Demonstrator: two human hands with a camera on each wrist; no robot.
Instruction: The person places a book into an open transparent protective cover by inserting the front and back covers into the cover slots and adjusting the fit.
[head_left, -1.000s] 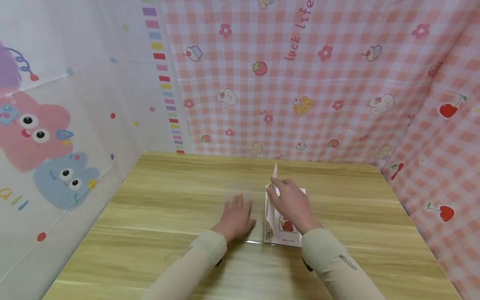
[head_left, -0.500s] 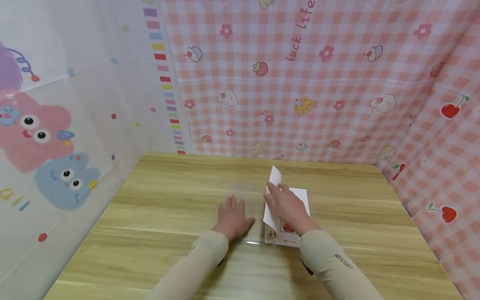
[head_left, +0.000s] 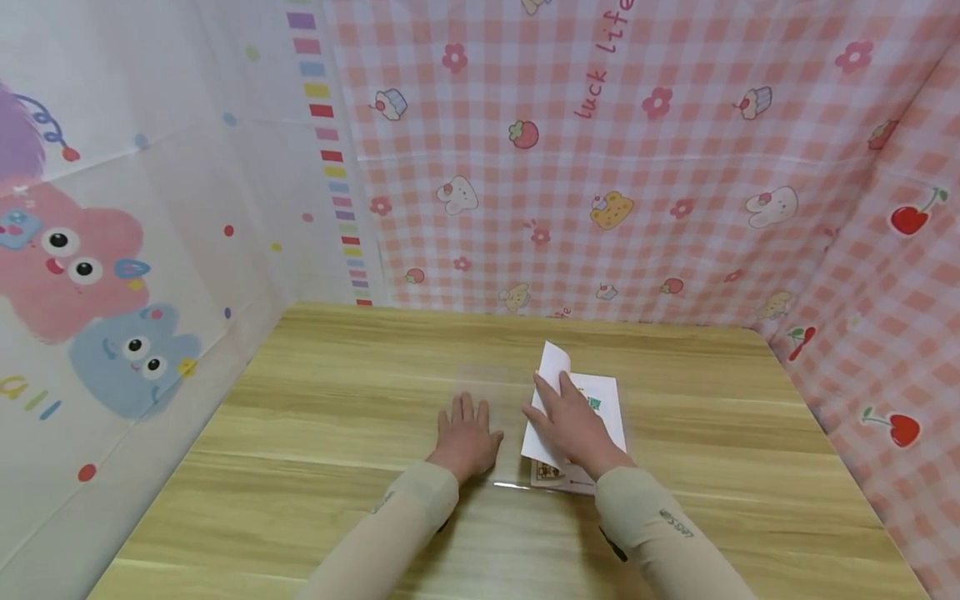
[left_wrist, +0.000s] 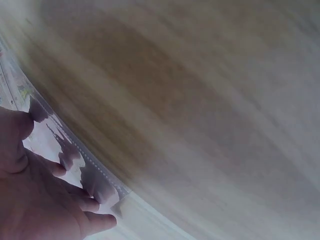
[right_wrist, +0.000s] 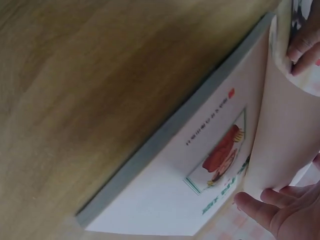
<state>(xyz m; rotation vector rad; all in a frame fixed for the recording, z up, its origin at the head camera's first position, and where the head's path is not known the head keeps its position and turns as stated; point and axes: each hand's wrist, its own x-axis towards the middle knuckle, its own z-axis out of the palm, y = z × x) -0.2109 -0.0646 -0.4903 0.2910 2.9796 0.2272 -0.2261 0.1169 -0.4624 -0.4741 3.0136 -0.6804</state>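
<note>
A thick book (head_left: pixel 606 421) lies toward the right of the table's middle, with a see-through plastic cover (head_left: pixel 512 392) folded out to its left. My left hand (head_left: pixel 465 437) rests on that cover, palm down and fingers spread. One page (head_left: pixel 553 364) stands raised and curls over to the left. Against it my right hand (head_left: pixel 577 429) presses with outstretched fingers. In the right wrist view those fingers (right_wrist: pixel 262 207) touch the bent page (right_wrist: pixel 282 130), and the white page below shows a food picture (right_wrist: pixel 222 155) and green lettering.
The wood-grain table (head_left: pixel 300 433) runs back to a pink checked cloth (head_left: pixel 487 217) with printed figures. A white cloth (head_left: pixel 202 250) with cartoon shapes hangs at the left, and another checked cloth (head_left: pixel 870 350) hangs at the right.
The page has swung leftward and leans further over, pushed by my right hand. More of the white page below shows, with green print. My left hand has barely shifted on the cover.
</note>
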